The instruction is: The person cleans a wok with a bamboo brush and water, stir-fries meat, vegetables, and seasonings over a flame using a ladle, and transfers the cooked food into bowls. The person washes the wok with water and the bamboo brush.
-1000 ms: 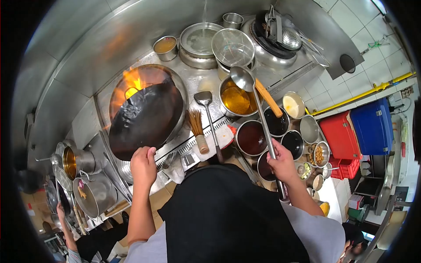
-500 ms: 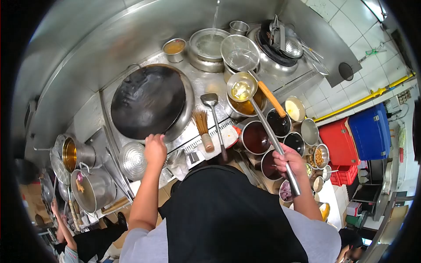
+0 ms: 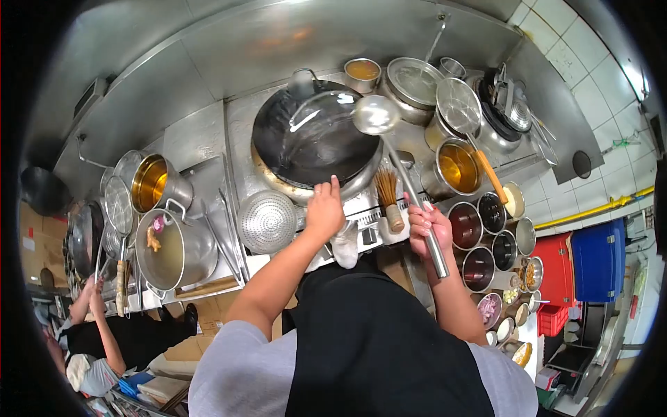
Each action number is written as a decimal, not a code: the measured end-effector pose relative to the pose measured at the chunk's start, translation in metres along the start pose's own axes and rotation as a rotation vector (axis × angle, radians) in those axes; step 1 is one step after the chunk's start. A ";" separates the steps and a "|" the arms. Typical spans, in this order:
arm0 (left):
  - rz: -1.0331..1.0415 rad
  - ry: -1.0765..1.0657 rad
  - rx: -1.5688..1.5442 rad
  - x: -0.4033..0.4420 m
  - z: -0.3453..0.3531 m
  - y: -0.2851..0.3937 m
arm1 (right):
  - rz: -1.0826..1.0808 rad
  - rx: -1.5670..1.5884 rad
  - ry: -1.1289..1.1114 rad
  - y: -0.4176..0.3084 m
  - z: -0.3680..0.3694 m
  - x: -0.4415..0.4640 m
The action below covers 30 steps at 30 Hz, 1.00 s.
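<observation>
A large black wok (image 3: 292,149) sits on the burner at the middle of the range. My left hand (image 3: 324,210) is closed at its near rim, fingers over the edge; what lies under the palm is hidden. In my right hand (image 3: 429,226) is the long handle of a steel ladle (image 3: 417,198). The ladle's bowl hangs over the wok's right side, slightly blurred. A shiny, clear liquid arcs across the wok's inside. Right of the wok stands a pot of golden oil (image 3: 458,167). A bamboo brush (image 3: 388,198) and a white cloth (image 3: 344,247) lie near my hands.
A perforated skimmer (image 3: 267,222) and a stockpot (image 3: 194,254) are at left, with another oil pot (image 3: 151,182) behind. Several sauce pots (image 3: 465,226) crowd the right. A wire strainer (image 3: 458,104) rests behind the oil pot. A co-worker (image 3: 104,333) stands at far left.
The ladle, which held oil above the oil pot, has moved left over the wok. Clear liquid now shows in the wok. My left hand stays at its rim. The view has shifted left.
</observation>
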<state>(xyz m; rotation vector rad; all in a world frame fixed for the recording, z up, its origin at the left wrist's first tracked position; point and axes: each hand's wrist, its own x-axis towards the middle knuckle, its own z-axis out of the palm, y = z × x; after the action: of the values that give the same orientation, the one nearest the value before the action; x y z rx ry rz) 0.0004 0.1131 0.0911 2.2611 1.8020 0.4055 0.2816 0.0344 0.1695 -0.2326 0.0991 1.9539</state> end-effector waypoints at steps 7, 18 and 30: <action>0.099 -0.062 -0.029 -0.028 -0.016 0.003 | -0.374 -0.771 0.367 -0.020 -0.001 -0.062; 0.322 -0.404 -0.328 -0.034 -0.035 0.072 | -0.664 -1.955 0.522 0.033 0.010 -0.092; 0.577 -0.681 -0.156 -0.090 0.028 0.108 | -0.363 -1.871 0.341 0.075 -0.002 -0.048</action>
<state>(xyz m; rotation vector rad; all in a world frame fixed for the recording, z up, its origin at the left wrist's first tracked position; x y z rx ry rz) 0.0897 0.0010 0.0948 2.3649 0.7618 -0.1366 0.2300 -0.0383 0.1743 -1.6065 -1.4698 1.0391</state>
